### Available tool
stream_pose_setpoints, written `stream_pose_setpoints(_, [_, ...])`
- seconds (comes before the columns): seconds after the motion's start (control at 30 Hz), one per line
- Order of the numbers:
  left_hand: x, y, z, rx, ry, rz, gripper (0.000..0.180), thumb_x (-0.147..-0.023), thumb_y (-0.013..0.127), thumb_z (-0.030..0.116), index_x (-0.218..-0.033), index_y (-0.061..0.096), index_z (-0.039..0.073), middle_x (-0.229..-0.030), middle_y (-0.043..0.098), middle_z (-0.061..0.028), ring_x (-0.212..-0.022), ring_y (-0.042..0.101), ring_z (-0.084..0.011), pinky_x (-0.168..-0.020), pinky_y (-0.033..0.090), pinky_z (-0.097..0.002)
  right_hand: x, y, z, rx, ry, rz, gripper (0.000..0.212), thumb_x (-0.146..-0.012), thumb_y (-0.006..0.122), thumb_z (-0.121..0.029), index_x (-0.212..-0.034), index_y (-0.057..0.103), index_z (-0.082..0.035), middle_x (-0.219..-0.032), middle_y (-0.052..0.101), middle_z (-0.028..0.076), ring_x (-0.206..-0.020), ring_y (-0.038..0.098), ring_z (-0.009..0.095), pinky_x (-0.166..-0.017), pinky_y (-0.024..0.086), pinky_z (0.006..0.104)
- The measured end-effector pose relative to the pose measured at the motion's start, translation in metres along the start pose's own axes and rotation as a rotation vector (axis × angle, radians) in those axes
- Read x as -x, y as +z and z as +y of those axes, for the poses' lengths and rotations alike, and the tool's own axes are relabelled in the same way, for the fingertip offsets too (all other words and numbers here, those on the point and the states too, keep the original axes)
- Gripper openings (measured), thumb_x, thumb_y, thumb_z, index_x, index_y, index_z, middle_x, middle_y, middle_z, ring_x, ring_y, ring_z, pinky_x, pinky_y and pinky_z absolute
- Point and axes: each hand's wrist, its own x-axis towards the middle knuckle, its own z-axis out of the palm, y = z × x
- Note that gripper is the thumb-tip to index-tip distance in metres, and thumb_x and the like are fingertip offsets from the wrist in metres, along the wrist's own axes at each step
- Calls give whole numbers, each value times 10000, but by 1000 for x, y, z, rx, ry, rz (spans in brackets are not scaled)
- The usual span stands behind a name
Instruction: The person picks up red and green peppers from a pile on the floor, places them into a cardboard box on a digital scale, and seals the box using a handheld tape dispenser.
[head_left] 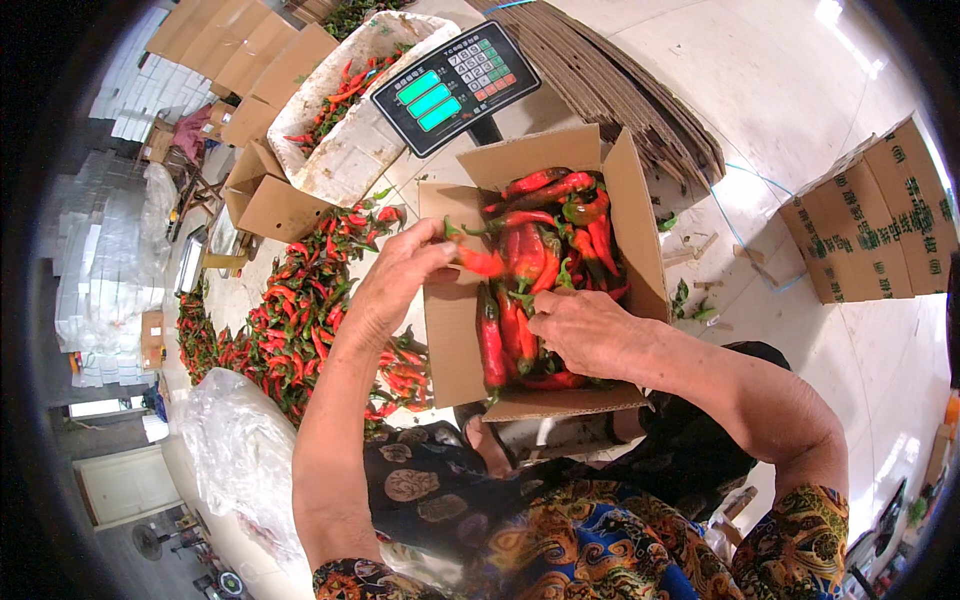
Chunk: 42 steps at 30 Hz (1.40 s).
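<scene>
Left hand (398, 278): fingertips pinching one red pepper (482, 263), stem toward upper left, long axis slanting to lower right, body right of fingertips, over left edge of cardboard box (453, 350). Right hand (592, 335): bent over packed peppers (490, 345), grip unclear.

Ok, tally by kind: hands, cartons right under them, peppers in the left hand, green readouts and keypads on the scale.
Hands: 2 (left hand, right hand)
Carton: 1
Red pepper in left hand: 1
Green readouts: 3
Keypad: 1
Total: 8
</scene>
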Motion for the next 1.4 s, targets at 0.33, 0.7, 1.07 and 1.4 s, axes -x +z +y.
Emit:
stream_pose_setpoints(0.33, [-44, 6, -8, -521, 247, 378, 281, -915, 591, 215, -1089, 629, -3, -794, 674, -83, -698, 644, -153, -668, 521, -294, -6, 0, 1, 24, 1, 281, 235, -830, 624, -77, -1044, 610, 19, -1180, 530, 163, -1091, 538, 349, -899, 483, 423])
stream_pose_setpoints(0.7, [-70, 63, -20, -1270, 69, 27, 445, -749, 677, 169, -1157, 558, 36, -891, 671, -234, -852, 651, -406, -748, 533, -472, -8, -4, 4, 161, 29, 132, 279, -743, 642, -34, -1018, 638, 19, -1116, 562, 160, -1109, 524, 318, -904, 472, 421])
stream_pose_setpoints(1.07, [-63, 48, -17, -746, 95, 345, 374, -791, 628, 182, -1118, 602, 0, -945, 658, -253, -944, 631, -396, -852, 487, -456, 0, -1, 2, 172, 21, 142, 319, -693, 659, -3, -1008, 620, 36, -1101, 552, 179, -1077, 515, 316, -896, 470, 416])
stream_pose_setpoints(1.4, [-66, 61, -17, -1312, 495, 380, 198, -806, 651, 146, -971, 639, 36, -1005, 583, -177, -901, 631, -394, -771, 521, -474, 4, -1, 1, 179, 26, 126, 290, -714, 630, 5, -1002, 617, 37, -1084, 560, 176, -1060, 534, 322, -874, 482, 433])
